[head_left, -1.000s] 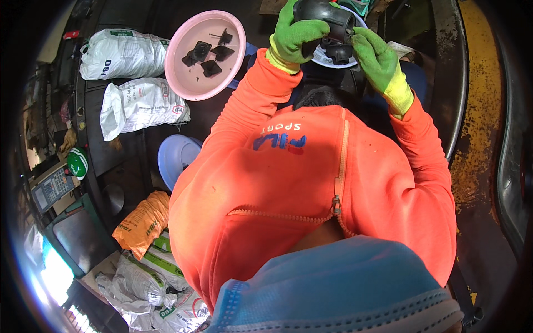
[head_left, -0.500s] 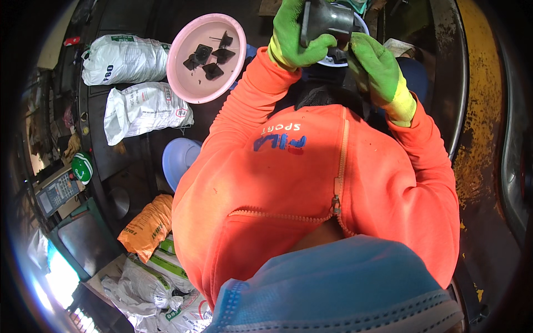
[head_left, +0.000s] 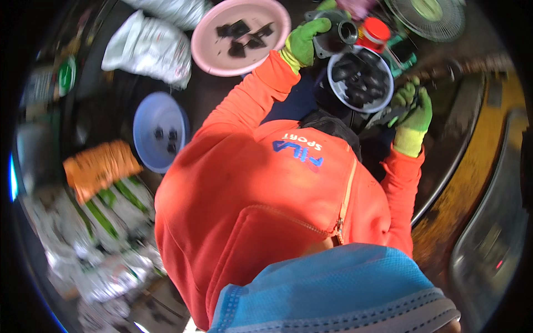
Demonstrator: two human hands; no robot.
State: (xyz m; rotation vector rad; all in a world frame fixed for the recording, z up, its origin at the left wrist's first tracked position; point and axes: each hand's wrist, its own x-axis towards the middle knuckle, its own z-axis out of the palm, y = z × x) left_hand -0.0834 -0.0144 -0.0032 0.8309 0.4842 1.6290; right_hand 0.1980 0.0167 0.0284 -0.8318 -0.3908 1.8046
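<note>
My left hand (head_left: 306, 43), in a green and yellow knit glove, grips a black moulded part (head_left: 334, 34) with a flat flange and a short round tube. The tube's open end faces right. Below that part, a pale-rimmed bucket (head_left: 345, 105) holds several black pieces. My right hand (head_left: 413, 110), gloved alike, is to the right of the bucket. Its fingers are closed on a tool with a thin flat grey blade (head_left: 383, 117) pointing left toward the bucket; the tool's handle is mostly hidden. The two hands are well apart.
A pink basin (head_left: 201, 62) with several black pieces stands left of my left hand. Nearer is a blue basin (head_left: 147, 125) with a few more. White sacks (head_left: 147, 50) and an orange sack (head_left: 100, 166) lie left. A red-lidded container (head_left: 376, 30) and a fan (head_left: 432, 16) stand beyond the bucket.
My hands have separated: the right has moved right and down with the blade, away from the black part. The left still holds the part, now turned. The whole view has shifted, showing more of the bucket.
</note>
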